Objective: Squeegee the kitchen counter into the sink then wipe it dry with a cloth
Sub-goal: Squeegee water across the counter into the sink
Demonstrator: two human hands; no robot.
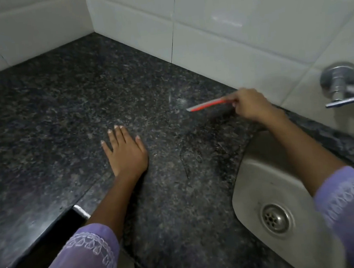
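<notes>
Right hand [250,105] pinched the squeegee [209,104] tight; left hand [126,151] lay flat, empty, on desk [52,124]. Risk: shallow blade angle w/ light pressure could skip water short of sink [261,169].

Bench [66,114] was dark speckled polished stone, sink [260,182] dull brushed metal with a shinier metal drain [276,218], tap [340,84] bright chromed metal, wall tiles [236,20] glossy white, sleeves [82,257] soft embroidered lilac cloth.

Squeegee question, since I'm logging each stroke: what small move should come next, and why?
Probably draw the squeegee toward the sink. The right hand holds it near the back wall, blade over the counter, with the basin just in front; the left hand rests flat, clear of that path.
</notes>
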